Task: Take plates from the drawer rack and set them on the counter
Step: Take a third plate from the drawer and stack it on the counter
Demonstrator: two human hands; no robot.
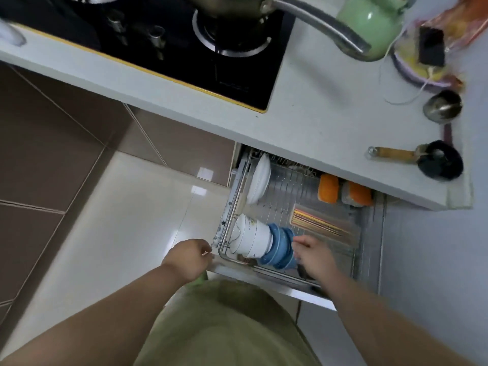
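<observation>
The wire drawer rack (pixel 295 186) is pulled out below the white counter (pixel 311 101). White plates (pixel 260 180) stand on edge at its far left. Nearer me lies a row of white bowls (pixel 250 237) and blue dishes (pixel 281 247) on their sides. My right hand (pixel 314 256) is inside the rack, fingers touching the right end of the blue dishes; whether it grips them I cannot tell. My left hand (pixel 188 257) rests with curled fingers at the drawer's front left corner, on its edge.
A black gas hob (pixel 184 48) with a pan and long handle (pixel 322 25) sits on the counter. A green kettle (pixel 369 19), a metal cup (pixel 443 105) and a black brush (pixel 433 159) lie at right. Chopsticks (pixel 317 223) and orange sponges (pixel 343 192) are in the rack.
</observation>
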